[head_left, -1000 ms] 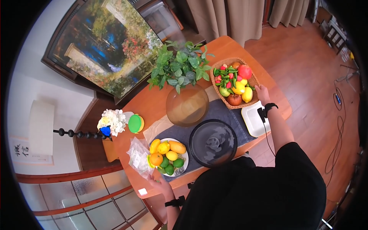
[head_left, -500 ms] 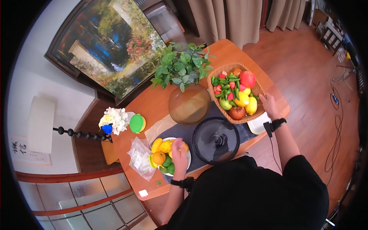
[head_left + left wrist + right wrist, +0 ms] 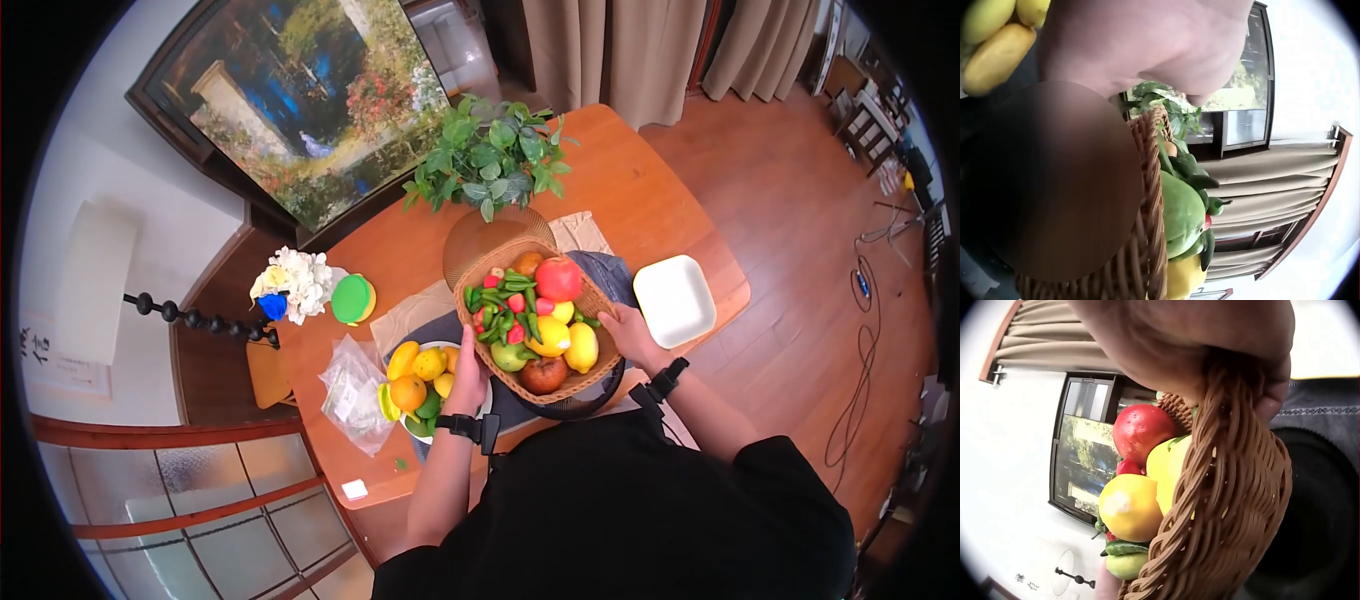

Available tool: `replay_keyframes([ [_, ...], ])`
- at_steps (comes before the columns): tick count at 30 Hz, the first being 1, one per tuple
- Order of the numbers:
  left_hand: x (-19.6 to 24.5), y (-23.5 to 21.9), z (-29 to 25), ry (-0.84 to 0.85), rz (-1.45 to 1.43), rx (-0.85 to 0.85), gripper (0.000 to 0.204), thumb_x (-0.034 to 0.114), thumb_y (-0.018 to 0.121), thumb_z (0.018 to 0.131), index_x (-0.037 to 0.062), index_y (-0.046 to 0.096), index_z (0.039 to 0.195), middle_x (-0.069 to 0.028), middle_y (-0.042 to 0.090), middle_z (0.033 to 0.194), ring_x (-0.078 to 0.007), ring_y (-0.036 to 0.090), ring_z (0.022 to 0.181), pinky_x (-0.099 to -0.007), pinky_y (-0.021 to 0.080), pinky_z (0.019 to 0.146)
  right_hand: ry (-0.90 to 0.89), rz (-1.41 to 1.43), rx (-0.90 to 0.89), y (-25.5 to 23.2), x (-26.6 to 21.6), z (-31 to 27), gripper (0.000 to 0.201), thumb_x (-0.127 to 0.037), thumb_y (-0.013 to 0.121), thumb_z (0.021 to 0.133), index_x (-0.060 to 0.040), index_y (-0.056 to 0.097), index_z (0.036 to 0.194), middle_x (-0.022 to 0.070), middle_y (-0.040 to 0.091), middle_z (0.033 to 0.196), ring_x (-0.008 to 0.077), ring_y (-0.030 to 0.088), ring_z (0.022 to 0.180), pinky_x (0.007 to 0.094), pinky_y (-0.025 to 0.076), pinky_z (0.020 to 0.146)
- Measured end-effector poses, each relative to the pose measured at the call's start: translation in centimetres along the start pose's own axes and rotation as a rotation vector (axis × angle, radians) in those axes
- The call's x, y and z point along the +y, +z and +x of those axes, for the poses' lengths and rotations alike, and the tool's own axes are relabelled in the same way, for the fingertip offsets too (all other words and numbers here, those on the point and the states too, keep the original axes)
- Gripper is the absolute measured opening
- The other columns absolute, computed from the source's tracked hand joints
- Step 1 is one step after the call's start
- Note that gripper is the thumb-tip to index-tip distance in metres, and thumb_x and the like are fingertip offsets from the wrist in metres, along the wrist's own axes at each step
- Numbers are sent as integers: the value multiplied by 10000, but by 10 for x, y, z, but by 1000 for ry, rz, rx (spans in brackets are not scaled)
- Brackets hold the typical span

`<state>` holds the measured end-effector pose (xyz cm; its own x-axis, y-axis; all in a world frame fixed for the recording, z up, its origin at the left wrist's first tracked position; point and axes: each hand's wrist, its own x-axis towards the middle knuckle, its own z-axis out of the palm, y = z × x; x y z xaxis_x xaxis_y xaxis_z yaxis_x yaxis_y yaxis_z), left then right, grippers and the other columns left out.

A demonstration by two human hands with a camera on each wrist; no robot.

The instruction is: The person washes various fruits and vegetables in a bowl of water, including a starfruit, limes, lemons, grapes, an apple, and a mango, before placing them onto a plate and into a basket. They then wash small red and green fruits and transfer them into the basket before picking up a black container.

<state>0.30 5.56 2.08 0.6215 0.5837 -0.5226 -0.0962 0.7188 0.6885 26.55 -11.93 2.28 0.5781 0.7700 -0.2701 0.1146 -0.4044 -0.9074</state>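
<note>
A wicker basket (image 3: 520, 386) full of fruit and green peppers hangs just above a black round dish (image 3: 592, 398) at the table's near side. My right hand (image 3: 628, 335) grips its right rim; the right wrist view shows the fingers (image 3: 1272, 394) curled over the weave (image 3: 1229, 506). My left hand (image 3: 466, 362) holds the left side, the thumb (image 3: 1200, 97) over the rim (image 3: 1147, 206). A red apple (image 3: 558, 278), lemons (image 3: 580, 348) and a brown pear (image 3: 543, 374) lie inside.
A plate of citrus and mango (image 3: 425, 375) sits left of the basket, beside a plastic bag (image 3: 350, 395). A white square plate (image 3: 675, 300) lies to the right. An amber glass bowl (image 3: 470, 240), leafy plant (image 3: 495, 160), green-lidded box (image 3: 353, 298) and white flowers (image 3: 290, 285) stand behind.
The basket has travelled from the table's far right to over the black dish near me. My left hand left the fruit plate and took the basket's left side.
</note>
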Motion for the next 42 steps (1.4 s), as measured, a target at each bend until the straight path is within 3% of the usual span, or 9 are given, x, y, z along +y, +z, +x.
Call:
replay_keyframes([
  [4,14,-12,-6,-81,32,67,695,596,432,989,115,380,1487,-66,459,1495,-250,447,1359,-434,353,1121,-32,-29,-21,16,-1,9,288,-214,596,957,65,635,1015,253,675,882,351,681,849,409,508,750],
  [9,17,-17,-4,-83,-56,3,639,542,464,999,91,421,1450,-83,500,1453,-255,508,1301,-423,399,1105,-118,-155,-60,20,-33,3,294,-235,588,963,49,632,1025,270,667,905,401,664,915,424,508,772],
  [12,5,-17,-2,67,17,190,623,526,449,1011,67,427,1432,-104,506,1436,-259,514,1290,-426,414,1091,-142,-182,-63,24,-33,6,292,-240,584,967,35,628,1053,276,665,938,420,654,938,442,507,787],
  [17,1,-26,-1,177,-21,168,573,472,442,1031,48,433,1416,-112,517,1416,-254,528,1271,-410,437,1070,-162,-245,1,21,-48,-1,302,-218,595,954,12,605,1149,264,658,1050,433,624,1010,468,496,856],
  [19,0,-26,-2,224,15,197,550,448,439,1038,42,437,1409,-114,523,1407,-250,532,1265,-404,443,1064,-445,-417,196,16,-75,-15,375,-222,625,925,1,571,1221,241,635,1106,417,594,1061,468,472,921],
  [20,1,-24,-3,237,6,233,534,428,433,1044,34,438,1404,-114,527,1400,-247,534,1262,-402,446,1061,-445,-416,196,16,-84,-18,375,-222,625,925,1,571,1221,241,635,1106,417,594,1061,468,472,921],
  [25,0,-12,-15,306,-62,265,509,391,418,1055,17,434,1399,-120,534,1385,-242,534,1258,-396,449,1056,-683,-522,-72,44,-115,-28,500,-315,700,859,-12,560,1233,205,616,1092,386,593,1024,448,464,925],
  [32,-3,-13,-21,450,-109,296,528,375,457,1045,5,409,1419,-109,515,1399,-234,523,1263,-378,436,1062,-623,-666,-89,71,-108,-21,593,-355,756,795,-48,547,1257,181,608,1079,378,596,1039,448,468,913],
  [42,-7,-24,-27,465,-205,284,529,359,461,1046,29,372,1450,-111,474,1439,-247,508,1284,-403,443,1068,-600,-463,-32,54,-105,-27,620,-198,757,748,-72,519,1306,182,565,1150,367,560,1088,440,457,958],
])
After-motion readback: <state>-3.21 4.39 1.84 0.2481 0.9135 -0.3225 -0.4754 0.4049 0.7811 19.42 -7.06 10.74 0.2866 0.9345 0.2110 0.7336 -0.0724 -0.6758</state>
